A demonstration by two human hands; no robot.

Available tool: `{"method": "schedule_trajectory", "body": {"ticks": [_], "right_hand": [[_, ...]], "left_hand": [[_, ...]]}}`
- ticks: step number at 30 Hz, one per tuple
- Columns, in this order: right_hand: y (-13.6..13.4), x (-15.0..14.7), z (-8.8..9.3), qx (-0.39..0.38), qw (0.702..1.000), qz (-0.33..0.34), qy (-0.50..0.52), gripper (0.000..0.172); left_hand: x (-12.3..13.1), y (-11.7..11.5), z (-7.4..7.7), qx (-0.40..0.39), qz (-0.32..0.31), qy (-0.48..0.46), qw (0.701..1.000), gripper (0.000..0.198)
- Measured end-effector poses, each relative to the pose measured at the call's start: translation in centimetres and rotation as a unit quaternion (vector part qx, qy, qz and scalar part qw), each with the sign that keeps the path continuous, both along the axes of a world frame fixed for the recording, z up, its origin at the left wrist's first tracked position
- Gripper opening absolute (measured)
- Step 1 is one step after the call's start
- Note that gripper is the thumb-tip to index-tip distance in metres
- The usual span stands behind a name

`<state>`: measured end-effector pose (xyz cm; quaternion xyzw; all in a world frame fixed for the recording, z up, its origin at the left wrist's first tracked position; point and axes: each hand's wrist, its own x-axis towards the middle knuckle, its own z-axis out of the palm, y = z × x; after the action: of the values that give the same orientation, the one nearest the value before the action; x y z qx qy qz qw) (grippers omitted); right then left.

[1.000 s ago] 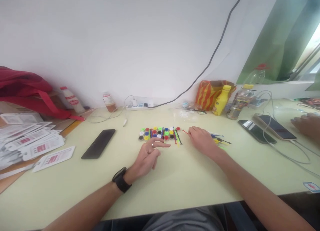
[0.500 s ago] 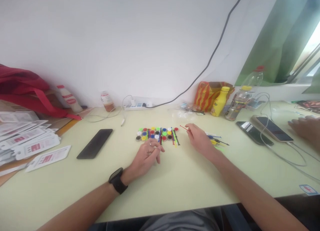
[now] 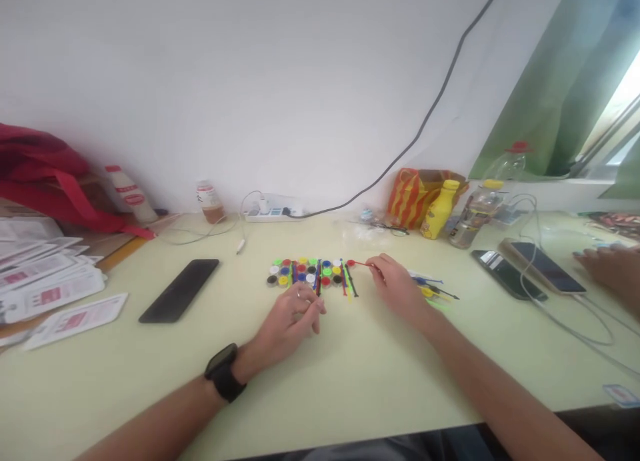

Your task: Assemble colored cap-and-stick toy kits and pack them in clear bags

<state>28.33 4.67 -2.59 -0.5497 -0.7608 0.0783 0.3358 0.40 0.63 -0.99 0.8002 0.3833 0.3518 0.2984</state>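
Note:
Several small round coloured pieces (image 3: pixel 305 272) lie in rows on the pale table (image 3: pixel 350 374), with thin coloured sticks (image 3: pixel 346 281) laid across them. My left hand (image 3: pixel 293 320), a black watch on its wrist, rests just in front of the rows with its fingers curled together. My right hand (image 3: pixel 397 288) pinches a thin red stick (image 3: pixel 364 264) whose tip points at the right end of the rows. More coloured sticks (image 3: pixel 434 289) lie behind that hand.
A black phone (image 3: pixel 179 290) lies to the left, white packets (image 3: pixel 45 288) beyond it. Two phones (image 3: pixel 525 269) with cables lie right, next to another person's hand (image 3: pixel 610 269). Bottles (image 3: pixel 440 208), an orange bag (image 3: pixel 415 193) and a power strip (image 3: pixel 270 213) line the wall.
My right hand has carried the red stick leftward to the rows' right end. My left hand's outstretched finger has curled in.

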Motion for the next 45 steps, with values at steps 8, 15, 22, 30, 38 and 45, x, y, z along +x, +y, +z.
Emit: {"method": "schedule_trajectory", "body": {"ticks": [8,15,22,30,38,45], "right_hand": [[0.2,0.5,-0.5,0.005,1.000,-0.006,-0.009,0.026],[0.0,0.1,-0.3,0.004,1.000,-0.003,-0.004,0.024],[0.4,-0.2,-0.5,0.003,1.000,0.001,0.002,0.027],[1.1,-0.1,-0.4,0.018,1.000,0.009,-0.013,0.026],[0.8,-0.3,-0.4,-0.014,0.999,0.022,-0.030,0.028],[1.8,-0.1,-2.0,-0.011,0.999,0.048,0.006,0.029]], "left_hand": [[0.3,-0.5,0.1,0.001,-0.021,-0.006,1.000,0.054],[0.4,-0.6,-0.1,0.000,-0.030,-0.003,1.000,0.053],[0.3,-0.5,-0.3,0.002,-0.040,0.006,0.999,0.054],[0.2,0.0,-0.3,0.029,-0.055,0.002,0.998,0.051],[0.0,0.0,-0.4,0.011,-0.043,-0.016,0.999,0.054],[0.2,-0.7,0.0,0.019,-0.021,-0.002,1.000,0.054]]}}
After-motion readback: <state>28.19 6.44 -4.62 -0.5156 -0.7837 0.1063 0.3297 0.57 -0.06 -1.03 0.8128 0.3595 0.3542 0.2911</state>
